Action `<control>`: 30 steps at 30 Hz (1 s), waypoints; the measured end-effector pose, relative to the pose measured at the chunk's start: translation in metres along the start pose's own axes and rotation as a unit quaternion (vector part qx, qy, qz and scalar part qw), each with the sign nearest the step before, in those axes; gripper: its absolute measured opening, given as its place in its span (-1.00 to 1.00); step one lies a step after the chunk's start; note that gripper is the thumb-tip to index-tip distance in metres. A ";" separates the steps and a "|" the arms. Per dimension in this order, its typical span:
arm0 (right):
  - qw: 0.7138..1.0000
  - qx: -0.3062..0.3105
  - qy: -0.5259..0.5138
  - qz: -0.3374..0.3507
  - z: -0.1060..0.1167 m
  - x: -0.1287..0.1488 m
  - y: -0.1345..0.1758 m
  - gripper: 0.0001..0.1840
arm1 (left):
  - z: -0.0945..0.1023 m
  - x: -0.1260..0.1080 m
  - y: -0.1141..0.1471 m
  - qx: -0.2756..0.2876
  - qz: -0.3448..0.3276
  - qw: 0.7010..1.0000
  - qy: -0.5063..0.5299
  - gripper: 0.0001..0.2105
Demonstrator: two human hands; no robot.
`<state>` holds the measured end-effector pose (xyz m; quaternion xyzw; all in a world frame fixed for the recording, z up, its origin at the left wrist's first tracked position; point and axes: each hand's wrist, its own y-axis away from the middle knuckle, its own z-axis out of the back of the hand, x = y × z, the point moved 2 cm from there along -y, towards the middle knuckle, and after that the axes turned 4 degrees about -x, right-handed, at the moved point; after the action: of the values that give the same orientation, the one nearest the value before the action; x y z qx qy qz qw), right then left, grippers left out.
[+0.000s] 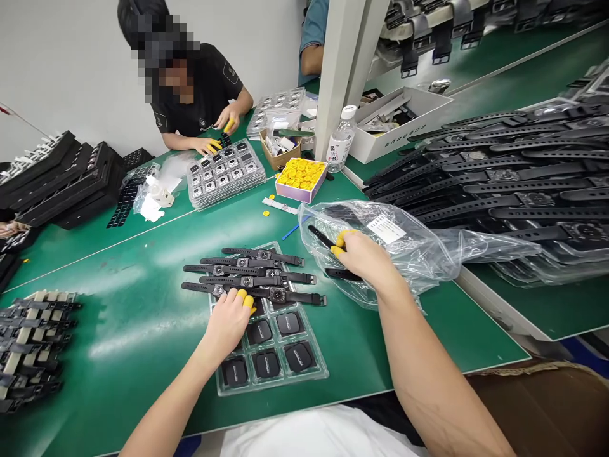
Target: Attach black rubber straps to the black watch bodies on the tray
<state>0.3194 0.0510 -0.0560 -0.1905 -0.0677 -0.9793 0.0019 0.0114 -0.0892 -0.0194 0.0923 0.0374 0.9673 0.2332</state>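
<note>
Your right hand pinches a black rubber strap inside the clear plastic bag — draw it out; left hand rests open-fingered on the clear blister tray — steadying it.

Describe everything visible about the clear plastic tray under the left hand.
The clear plastic blister tray lies flat on the green table, divided into square pockets. Its near pockets hold black square watch bodies; four assembled black strapped watches lie across its far end. The left hand, with yellow finger cots, rests on its left side, fingertips at the nearest watch.
</note>
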 end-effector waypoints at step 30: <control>0.644 0.331 -0.680 0.117 -0.045 0.117 0.088 -0.58 | -0.013 0.000 -0.034 -0.197 0.077 0.793 0.571 -0.60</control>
<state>0.1965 -0.0397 -0.0415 -0.7961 -0.3464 -0.4780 0.1329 0.0246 -0.0593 -0.0359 -0.5220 -0.0351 0.8454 0.1076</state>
